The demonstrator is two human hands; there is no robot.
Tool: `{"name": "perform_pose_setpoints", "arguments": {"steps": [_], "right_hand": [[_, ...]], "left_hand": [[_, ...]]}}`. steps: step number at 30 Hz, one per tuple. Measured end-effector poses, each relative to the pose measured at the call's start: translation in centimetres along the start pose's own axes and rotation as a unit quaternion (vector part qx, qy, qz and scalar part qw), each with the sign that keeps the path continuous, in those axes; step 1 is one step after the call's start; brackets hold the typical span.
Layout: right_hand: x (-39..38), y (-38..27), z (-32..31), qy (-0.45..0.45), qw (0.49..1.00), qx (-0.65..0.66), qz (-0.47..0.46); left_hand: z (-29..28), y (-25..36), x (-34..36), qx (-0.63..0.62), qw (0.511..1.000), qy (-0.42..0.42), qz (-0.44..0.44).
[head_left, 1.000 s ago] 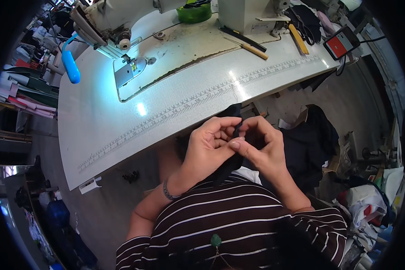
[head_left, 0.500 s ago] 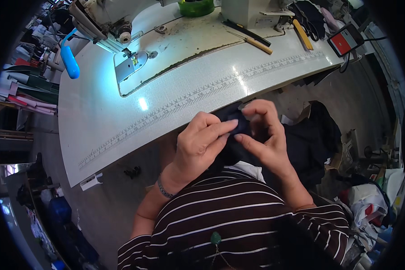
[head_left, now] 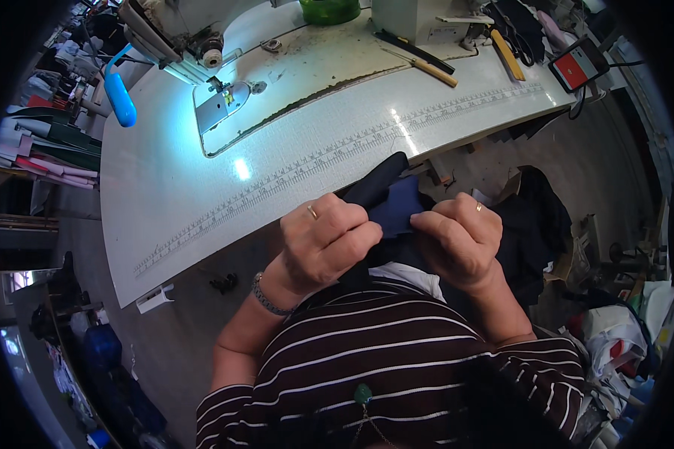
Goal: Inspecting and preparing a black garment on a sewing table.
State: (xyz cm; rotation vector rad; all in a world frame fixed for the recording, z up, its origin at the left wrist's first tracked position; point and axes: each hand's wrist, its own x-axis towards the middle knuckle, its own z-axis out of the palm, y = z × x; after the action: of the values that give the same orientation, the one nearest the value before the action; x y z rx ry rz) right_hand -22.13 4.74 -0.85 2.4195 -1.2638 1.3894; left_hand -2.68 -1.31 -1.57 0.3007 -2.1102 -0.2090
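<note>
Dark navy fabric (head_left: 403,200) is stretched between my two hands, just off the near edge of the sewing table. My left hand (head_left: 328,238) is closed on its left side, fingers curled and knuckles up. Opposite it, my right hand (head_left: 460,238) pinches the right side between thumb and curled fingers. A black folded part (head_left: 378,179) of the cloth rises past my left hand and rests over the table edge. Below the hands the rest of the cloth drops toward my lap, where a bit of white fabric (head_left: 408,277) shows.
The lit sewing machine (head_left: 225,101) stands at the back left of the white table (head_left: 277,161), a blue lamp (head_left: 120,99) beside it. A wooden-handled awl (head_left: 433,72), a black tool (head_left: 416,51) and a yellow cutter (head_left: 508,56) lie at the back right. Dark cloth (head_left: 535,217) is heaped at right.
My hands have moved apart and curled inward, gripping the fabric. A bluish face of the cloth now shows between them, and a black fold stands up over the table edge.
</note>
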Motion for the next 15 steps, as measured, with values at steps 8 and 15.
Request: {"name": "perform_pose_setpoints", "arguments": {"steps": [8, 15], "right_hand": [[-5.4, -0.7, 0.8, -0.021, 0.546, 0.577, 0.607], [-5.5, 0.4, -1.4, -0.116, 0.762, 0.361, 0.524]], "left_hand": [[-1.4, -0.5, 1.1, 0.095, 0.989, -0.019, 0.109], [-1.8, -0.6, 1.3, 0.118, 0.982, -0.021, 0.143]]}}
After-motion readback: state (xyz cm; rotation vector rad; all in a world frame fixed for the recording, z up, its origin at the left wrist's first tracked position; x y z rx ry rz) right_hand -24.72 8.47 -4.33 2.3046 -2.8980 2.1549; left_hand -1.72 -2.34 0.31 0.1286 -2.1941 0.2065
